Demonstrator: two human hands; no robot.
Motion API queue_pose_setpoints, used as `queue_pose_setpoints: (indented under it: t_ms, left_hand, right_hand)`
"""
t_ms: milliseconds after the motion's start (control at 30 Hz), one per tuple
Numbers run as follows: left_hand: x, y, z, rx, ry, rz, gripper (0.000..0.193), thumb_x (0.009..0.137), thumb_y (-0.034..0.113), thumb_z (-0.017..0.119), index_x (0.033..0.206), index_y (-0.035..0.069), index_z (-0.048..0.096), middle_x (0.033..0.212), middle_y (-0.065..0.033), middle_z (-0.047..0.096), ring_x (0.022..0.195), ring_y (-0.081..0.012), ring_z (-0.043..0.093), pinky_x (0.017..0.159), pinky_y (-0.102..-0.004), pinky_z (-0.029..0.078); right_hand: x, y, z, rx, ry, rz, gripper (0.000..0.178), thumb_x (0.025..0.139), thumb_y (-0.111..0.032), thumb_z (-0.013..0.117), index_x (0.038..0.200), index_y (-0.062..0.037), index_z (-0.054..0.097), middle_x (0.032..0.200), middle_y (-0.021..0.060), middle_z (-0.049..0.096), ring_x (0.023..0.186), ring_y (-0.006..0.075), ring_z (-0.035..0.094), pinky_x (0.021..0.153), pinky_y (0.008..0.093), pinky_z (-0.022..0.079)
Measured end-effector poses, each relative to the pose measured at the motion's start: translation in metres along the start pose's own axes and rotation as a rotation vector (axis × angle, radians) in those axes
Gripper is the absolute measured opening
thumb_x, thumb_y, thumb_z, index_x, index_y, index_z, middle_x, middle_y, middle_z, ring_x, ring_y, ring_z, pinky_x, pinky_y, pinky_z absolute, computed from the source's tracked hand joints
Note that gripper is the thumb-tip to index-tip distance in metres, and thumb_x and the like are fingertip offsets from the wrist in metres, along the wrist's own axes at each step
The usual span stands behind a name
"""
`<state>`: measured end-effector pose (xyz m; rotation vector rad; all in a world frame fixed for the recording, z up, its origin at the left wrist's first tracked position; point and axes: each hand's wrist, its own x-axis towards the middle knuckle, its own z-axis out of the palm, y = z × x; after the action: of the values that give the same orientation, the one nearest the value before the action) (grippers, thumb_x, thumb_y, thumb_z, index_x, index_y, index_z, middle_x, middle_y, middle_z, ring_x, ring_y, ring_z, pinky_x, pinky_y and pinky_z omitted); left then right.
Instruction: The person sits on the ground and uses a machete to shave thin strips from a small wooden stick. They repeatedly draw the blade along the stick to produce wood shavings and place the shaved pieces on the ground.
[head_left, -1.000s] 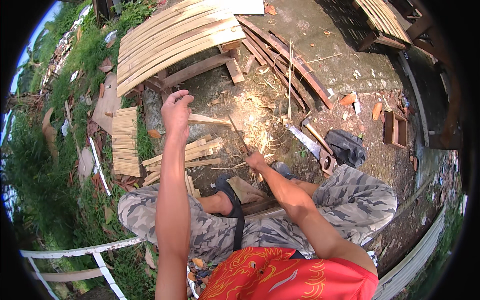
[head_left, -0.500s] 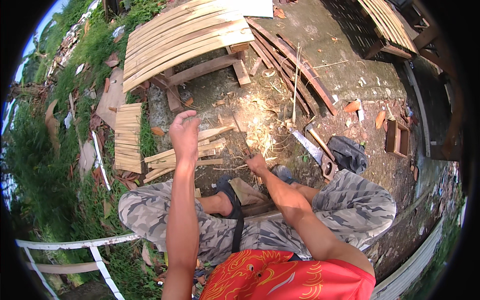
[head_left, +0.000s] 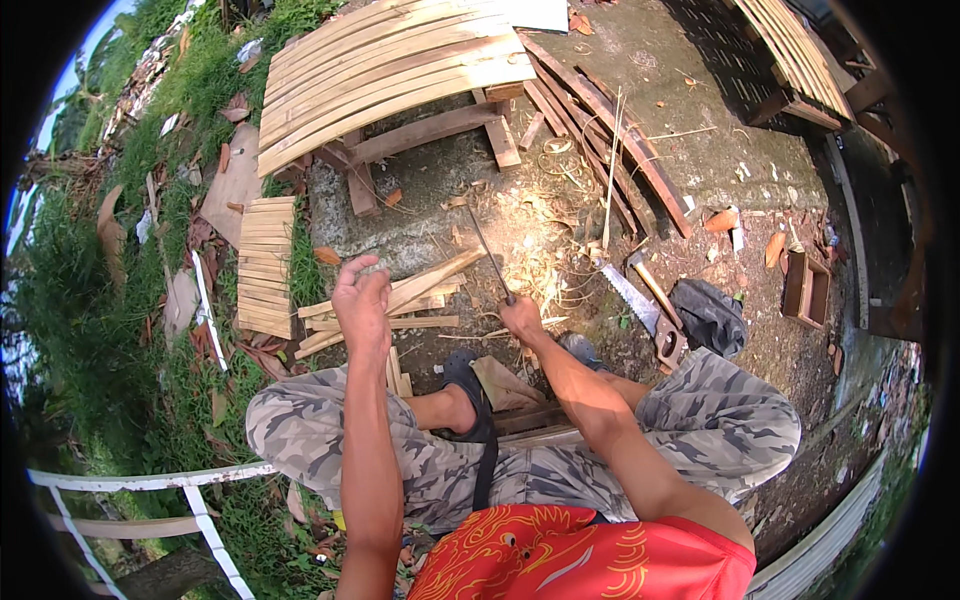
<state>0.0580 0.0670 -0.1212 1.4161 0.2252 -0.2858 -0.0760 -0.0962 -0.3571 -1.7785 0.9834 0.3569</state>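
Note:
My right hand [head_left: 522,318] is wrapped round the handle of a long, narrow-bladed knife [head_left: 487,247], whose blade points away from me over pale shavings [head_left: 540,265] on the ground. Raised in front of my left knee, my left hand [head_left: 362,305] is empty, its fingers loosely bent and apart. Beneath and beside it lies a small pile of split bamboo strips [head_left: 425,290]. Between my feet is a wooden block [head_left: 508,385].
A slatted bench [head_left: 390,85] stands ahead, with dark timber lengths [head_left: 600,130] at its right. A handsaw [head_left: 640,310], a hammer [head_left: 655,290], a black bag [head_left: 708,315] and a wooden box [head_left: 806,288] are at right. A slatted panel [head_left: 266,265] lies at left.
My left hand has come down a little and its fingers have curled more. The knife, still in my right hand, extends more visibly forward. The whole view has shifted slightly.

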Motion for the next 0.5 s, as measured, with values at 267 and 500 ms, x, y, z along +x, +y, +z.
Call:
queue_pose_setpoints:
  t_ms: [267, 500]
  left_hand:
    - [0.0, 0.0, 0.002, -0.039, -0.001, 0.013, 0.025, 0.082, -0.007, 0.059, 0.106, -0.002, 0.055, 0.065, 0.0017, 0.052, 0.053, -0.0033, 0.041, 0.047, -0.0182, 0.028]
    - [0.001, 0.002, 0.006, -0.045, 0.014, -0.012, 0.028, 0.081, -0.01, 0.058, 0.108, -0.002, 0.055, 0.065, 0.0015, 0.052, 0.053, -0.0038, 0.042, 0.047, -0.018, 0.03]
  right_hand:
    - [-0.001, -0.016, -0.001, -0.034, 0.048, -0.14, 0.031, 0.084, -0.032, 0.061, 0.087, -0.0011, 0.065, 0.079, 0.0243, 0.065, 0.078, 0.0394, 0.064, 0.074, 0.0459, 0.05]
    - [0.001, -0.021, 0.012, -0.206, -0.046, -0.191, 0.03, 0.081, -0.029, 0.061, 0.095, -0.0023, 0.066, 0.086, 0.0275, 0.066, 0.084, 0.0421, 0.065, 0.075, 0.0484, 0.052]
